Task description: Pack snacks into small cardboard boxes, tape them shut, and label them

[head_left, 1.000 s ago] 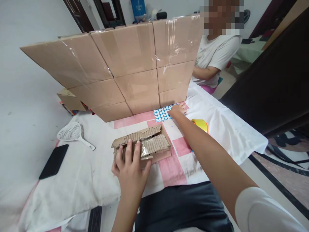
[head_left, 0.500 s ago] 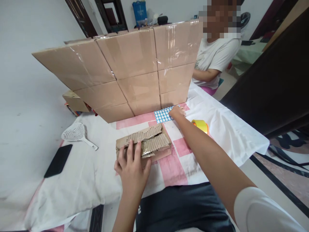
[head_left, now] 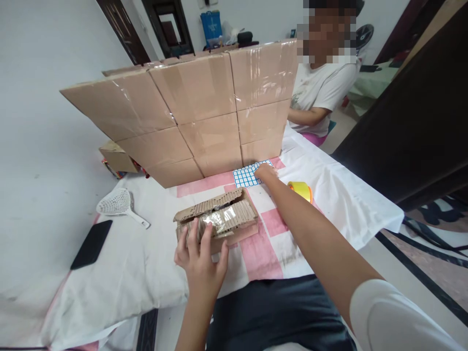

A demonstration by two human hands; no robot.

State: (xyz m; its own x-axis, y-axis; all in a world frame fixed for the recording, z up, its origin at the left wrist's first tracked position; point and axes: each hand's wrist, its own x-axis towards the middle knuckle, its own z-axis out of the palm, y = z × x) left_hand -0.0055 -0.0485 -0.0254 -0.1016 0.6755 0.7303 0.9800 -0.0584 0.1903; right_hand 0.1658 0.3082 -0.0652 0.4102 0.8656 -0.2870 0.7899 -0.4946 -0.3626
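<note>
A small cardboard box (head_left: 239, 235) lies on the table with torn, corrugated flaps and clear tape on top. My left hand (head_left: 201, 256) rests at its near left side, fingers spread over the top edge. Farther off, my right hand (head_left: 266, 171) is on a sheet of white labels with blue borders (head_left: 245, 176). Its fingers are bent and pressed together at the right part of the sheet; the fingertips are partly hidden. A roll of yellow tape (head_left: 300, 190) stands to the right of my right forearm.
A tall panel of joined cardboard boxes (head_left: 208, 126) stands behind the sheet. On the left lie a white slotted skimmer (head_left: 117, 202) and a black phone-like slab (head_left: 91, 244); a small carton (head_left: 119, 158) sits behind. Another person (head_left: 321, 92) sits beyond the panel at right.
The box's far flap has lifted, leaving a gap between the flaps, and my left fingers have eased back slightly. My right hand stays at the label sheet. The view has shifted a little.
</note>
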